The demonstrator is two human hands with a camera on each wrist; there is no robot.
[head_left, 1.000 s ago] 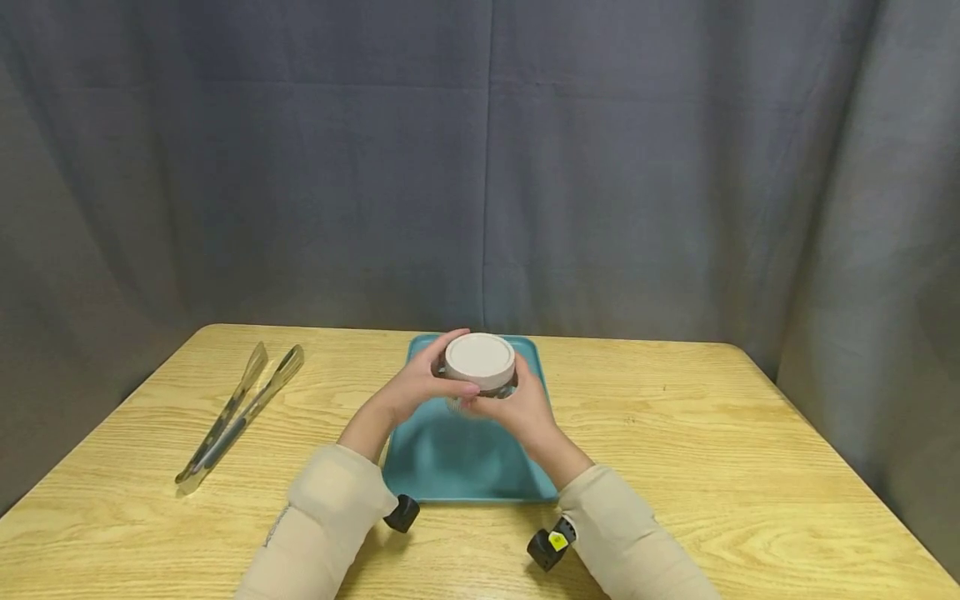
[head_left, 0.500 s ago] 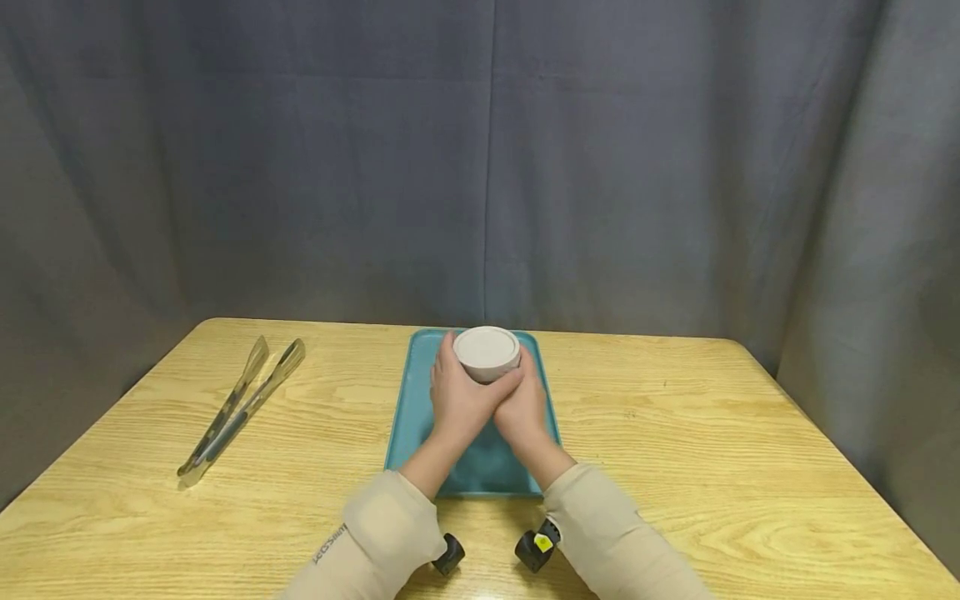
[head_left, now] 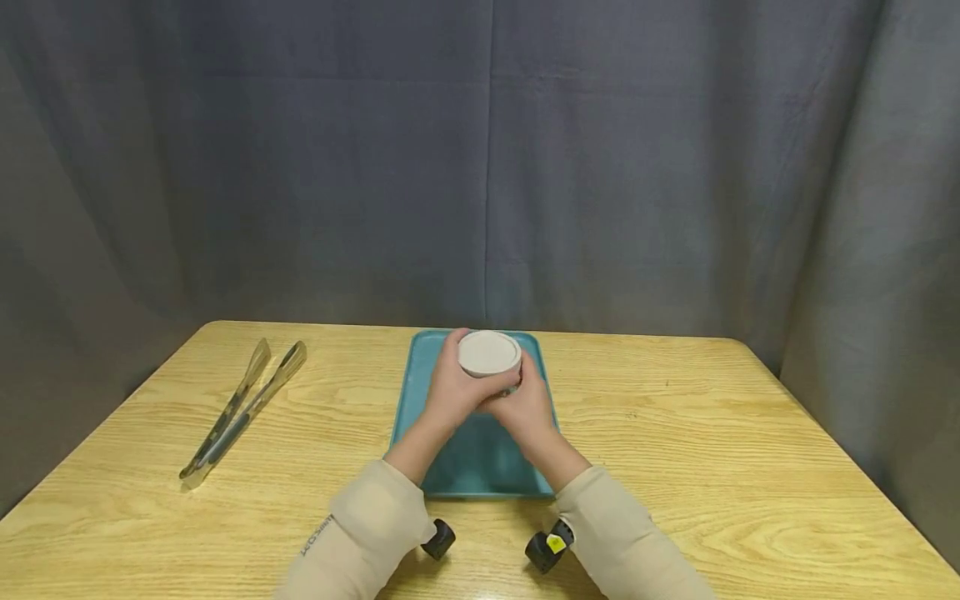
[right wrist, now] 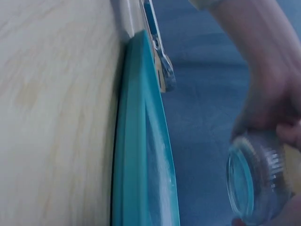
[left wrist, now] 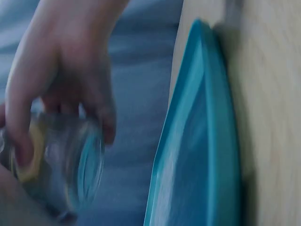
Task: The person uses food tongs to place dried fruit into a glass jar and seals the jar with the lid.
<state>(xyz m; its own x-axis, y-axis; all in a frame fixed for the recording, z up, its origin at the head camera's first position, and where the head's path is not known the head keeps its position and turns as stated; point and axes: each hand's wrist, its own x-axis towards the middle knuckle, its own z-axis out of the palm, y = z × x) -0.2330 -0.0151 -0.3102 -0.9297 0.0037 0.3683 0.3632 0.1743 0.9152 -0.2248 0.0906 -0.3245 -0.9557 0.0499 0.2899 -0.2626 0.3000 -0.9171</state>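
Observation:
Both hands hold a clear glass jar with an off-white lid, above a teal tray. The left hand wraps the jar's left side near the lid, its thumb crossing the front. On the right side, the right hand curls round the glass, lower down. The wrist views show the jar's base lifted off the tray, and a yellowish band shows near its lid end. Fingers behind the jar are partly hidden in the head view, and the wrist pictures are blurred.
Metal tongs lie spread on the wooden table, left of the tray. A grey curtain hangs behind the table's back edge. A dark wrist camera sticks out at the left cuff, another at the right.
The left hand has moved from the jar's upper left round to its front left, thumb now across the front. The jar has shifted slightly right and stays held. The tongs have not moved.

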